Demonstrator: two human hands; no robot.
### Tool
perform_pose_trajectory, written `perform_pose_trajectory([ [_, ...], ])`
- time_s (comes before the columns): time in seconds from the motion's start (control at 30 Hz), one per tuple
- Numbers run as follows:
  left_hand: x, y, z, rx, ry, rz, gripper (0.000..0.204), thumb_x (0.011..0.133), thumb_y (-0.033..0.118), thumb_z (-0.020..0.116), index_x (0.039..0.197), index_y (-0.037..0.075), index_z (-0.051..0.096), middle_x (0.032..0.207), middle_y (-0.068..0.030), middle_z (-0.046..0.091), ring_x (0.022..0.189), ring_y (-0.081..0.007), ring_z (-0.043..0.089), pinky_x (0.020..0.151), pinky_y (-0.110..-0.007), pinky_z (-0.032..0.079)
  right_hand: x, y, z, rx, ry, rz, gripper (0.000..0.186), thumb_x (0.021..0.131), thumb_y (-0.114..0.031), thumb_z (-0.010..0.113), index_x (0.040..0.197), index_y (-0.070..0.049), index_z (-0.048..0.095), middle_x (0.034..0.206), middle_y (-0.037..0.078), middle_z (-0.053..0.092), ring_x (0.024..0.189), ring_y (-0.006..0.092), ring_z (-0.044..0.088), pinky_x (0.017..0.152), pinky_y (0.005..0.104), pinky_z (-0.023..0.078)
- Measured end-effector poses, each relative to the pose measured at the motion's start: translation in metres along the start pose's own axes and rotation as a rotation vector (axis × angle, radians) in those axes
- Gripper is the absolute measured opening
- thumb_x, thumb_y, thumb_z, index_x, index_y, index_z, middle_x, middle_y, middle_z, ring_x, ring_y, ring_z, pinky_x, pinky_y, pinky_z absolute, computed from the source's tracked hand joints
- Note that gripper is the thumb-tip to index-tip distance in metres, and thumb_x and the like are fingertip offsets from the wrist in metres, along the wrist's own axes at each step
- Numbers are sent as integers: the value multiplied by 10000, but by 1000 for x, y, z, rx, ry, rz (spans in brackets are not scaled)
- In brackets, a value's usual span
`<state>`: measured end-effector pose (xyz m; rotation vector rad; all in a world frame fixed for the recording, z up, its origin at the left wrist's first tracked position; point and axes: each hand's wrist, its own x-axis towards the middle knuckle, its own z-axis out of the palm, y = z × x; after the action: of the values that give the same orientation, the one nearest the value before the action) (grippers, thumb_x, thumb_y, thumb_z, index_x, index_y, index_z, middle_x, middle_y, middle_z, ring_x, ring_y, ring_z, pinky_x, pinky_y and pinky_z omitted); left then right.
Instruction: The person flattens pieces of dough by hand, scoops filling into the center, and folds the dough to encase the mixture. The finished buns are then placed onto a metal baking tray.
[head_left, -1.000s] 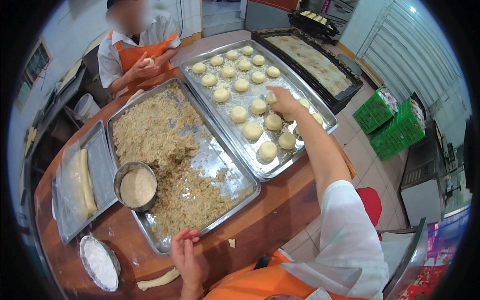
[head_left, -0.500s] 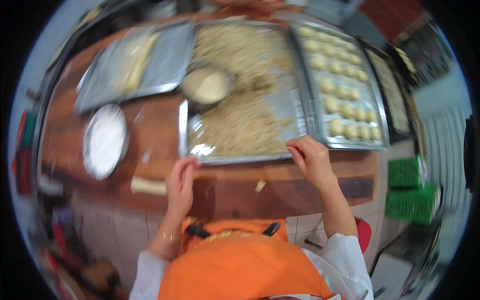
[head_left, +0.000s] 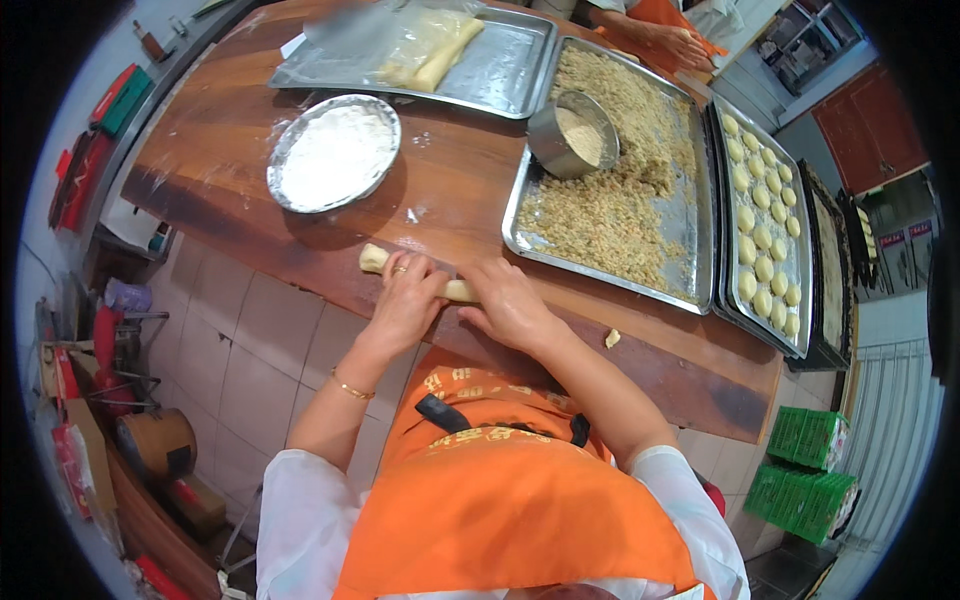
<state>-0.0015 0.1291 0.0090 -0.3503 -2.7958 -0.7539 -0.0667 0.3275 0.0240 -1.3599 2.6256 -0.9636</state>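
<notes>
A short pale dough roll (head_left: pixel 374 259) lies near the front edge of the wooden table. My left hand (head_left: pixel 405 303) is closed over it, fingers curled across the top, with one rounded end of the dough poking out past them. Close beside it on the right, my right hand (head_left: pixel 508 303) rests over the other end, its thumb on the near side. A bit of dough shows between the two hands; the rest is covered. Beyond them stands a round bowl of white flour (head_left: pixel 335 155). A small dough scrap (head_left: pixel 612 339) sits to the right.
A metal tray (head_left: pixel 520 250) of crumbly filling holds a metal pot (head_left: pixel 560 140). Right of it, another tray (head_left: pixel 800 345) carries rows of dough balls. A far tray (head_left: pixel 530 50) bears a plastic-covered dough strip (head_left: pixel 445 58). Another person's hand (head_left: pixel 680 45) shows at the far edge.
My hands, apart before with the right at the filling tray's front edge, have come together on the dough roll. The view has swung left, and the picture is sharper.
</notes>
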Motion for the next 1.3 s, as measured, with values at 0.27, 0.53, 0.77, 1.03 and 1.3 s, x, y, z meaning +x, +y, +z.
perform_pose_trajectory([
  [0.27, -10, -6, 6, -24, 8, 101, 153, 852, 26, 581, 1002, 52, 566, 884, -114, 568, 974, -308, 593, 1135, -542, 248, 25, -14, 0, 136, -202, 128, 321, 830, -156, 709, 1065, 29, 592, 1008, 274, 658, 935, 463, 622, 816, 513, 499],
  [0.53, -5, -9, 28, 214, 34, 194, 55, 848, 40, 522, 898, 46, 544, 925, -143, 556, 974, -321, 576, 1115, -512, 303, 20, -2, 32, -123, -154, 135, 245, 868, -234, 593, 842, -2, 666, 814, 253, 682, 786, 421, 665, 738, 504, 523],
  [0.77, -5, -8, 40, 280, -72, 117, 188, 829, 73, 566, 1005, 6, 560, 1136, -174, 520, 1225, -339, 479, 1157, -535, 227, -5, 9, 28, 1014, -235, 479, 276, 940, -260, 581, 1096, -43, 651, 969, 104, 690, 828, 220, 642, 713, 354, 505],
  [1.03, 9, 54, 13, -314, -82, -25, 590, 862, 47, 538, 1436, -20, 423, 1419, -252, 446, 1368, -419, 382, 1183, -490, 245, -43, 27, -26, 758, -69, 294, 234, 963, -181, 533, 1127, -24, 593, 993, 74, 614, 937, 223, 581, 829, 321, 461],
  [1.3, 16, 94, 63, -727, -176, -252, 279, 912, 4, 644, 1186, 19, 694, 1113, -153, 696, 991, -238, 683, 851, -311, 538, -97, 9, -41, 258, 23, 510, 253, 904, -195, 675, 1081, -15, 660, 929, 203, 682, 873, 359, 663, 769, 421, 523],
])
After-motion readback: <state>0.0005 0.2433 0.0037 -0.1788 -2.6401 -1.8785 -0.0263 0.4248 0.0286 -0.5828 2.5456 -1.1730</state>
